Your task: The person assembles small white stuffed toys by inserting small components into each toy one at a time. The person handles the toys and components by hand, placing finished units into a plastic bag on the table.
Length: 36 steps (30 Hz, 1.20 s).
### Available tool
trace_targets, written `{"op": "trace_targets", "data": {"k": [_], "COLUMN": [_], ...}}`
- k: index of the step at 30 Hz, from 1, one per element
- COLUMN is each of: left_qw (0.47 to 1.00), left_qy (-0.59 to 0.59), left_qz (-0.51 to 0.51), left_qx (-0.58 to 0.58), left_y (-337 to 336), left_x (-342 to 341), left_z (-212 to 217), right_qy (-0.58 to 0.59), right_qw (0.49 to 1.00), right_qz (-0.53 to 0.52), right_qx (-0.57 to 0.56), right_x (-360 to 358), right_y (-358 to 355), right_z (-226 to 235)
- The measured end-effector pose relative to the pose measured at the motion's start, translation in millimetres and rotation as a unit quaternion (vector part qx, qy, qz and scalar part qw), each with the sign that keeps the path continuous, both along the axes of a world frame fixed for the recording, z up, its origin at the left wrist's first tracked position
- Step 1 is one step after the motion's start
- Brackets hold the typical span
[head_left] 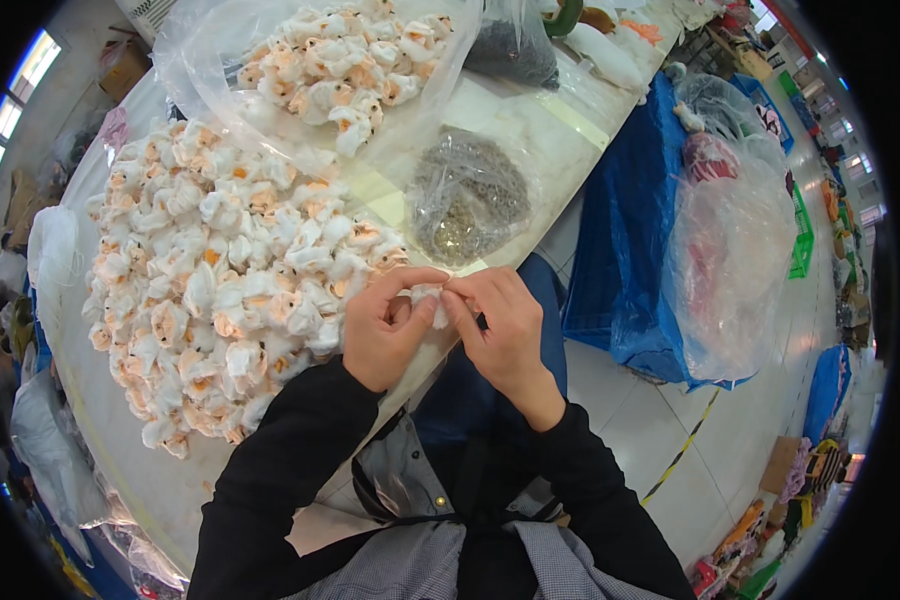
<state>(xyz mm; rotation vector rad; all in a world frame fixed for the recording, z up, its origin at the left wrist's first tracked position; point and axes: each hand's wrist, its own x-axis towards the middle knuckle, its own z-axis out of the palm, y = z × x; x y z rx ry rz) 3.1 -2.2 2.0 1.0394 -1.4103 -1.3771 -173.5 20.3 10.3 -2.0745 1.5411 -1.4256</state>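
Note:
Between my two hands, at the table's near edge, is a small white fluffy piece (440, 308), mostly covered by fingers. My left hand (390, 325) curls round it, thumb and forefinger pinched. From the other side my right hand (497, 325) pinches the same piece at its top. Left of my hands spreads a big heap of small white-and-peach plush pieces (210, 260) with dark dots on some. Just beyond my hands lies a clear plastic bag of small greyish parts (470, 195); what they are is too small to tell.
More plush pieces (350, 65) lie in a clear bag at the table's far side, beside a bag of dark material (515, 45). Right of the white table (560, 150) stands a blue-lined bin (620, 220) with a clear plastic bag (735, 250). Yellow-black tape (682, 455) marks the tiled floor.

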Motion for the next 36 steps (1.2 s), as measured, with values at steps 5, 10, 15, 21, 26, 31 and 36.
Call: {"op": "trace_targets", "data": {"k": [5, 10, 15, 21, 26, 31, 36], "left_qw": [1.000, 0.983, 0.978, 0.977, 0.988, 0.993, 0.995], "left_qy": [-0.009, -0.103, -0.128, -0.135, -0.120, -0.104, -0.087], "left_qz": [-0.021, -0.136, -0.129, -0.043, 0.018, 0.022, 0.024], "left_qx": [-0.005, -0.064, -0.102, -0.157, -0.094, -0.049, -0.045], "left_y": [-2, -10, -10, -7, -6, -9, -9], "left_x": [3, 6, 11, 10, 7, 9, 5], "left_z": [8, 19, 18, 5, -3, -4, -5], "right_qy": [-0.016, -0.113, -0.140, -0.055, 0.154, 0.230, 0.276], "right_qw": [0.999, 0.991, 0.980, 0.991, 0.988, 0.972, 0.960], "right_qz": [0.035, 0.050, 0.097, 0.082, -0.008, 0.037, 0.042], "right_qx": [-0.017, 0.053, 0.101, 0.094, 0.008, 0.009, 0.022], "right_x": [-1, -5, 0, 0, -30, -27, -24], "right_y": [1, 9, 10, -1, -53, -75, -76], "right_z": [-1, -8, -19, -8, 10, 9, 2]}}
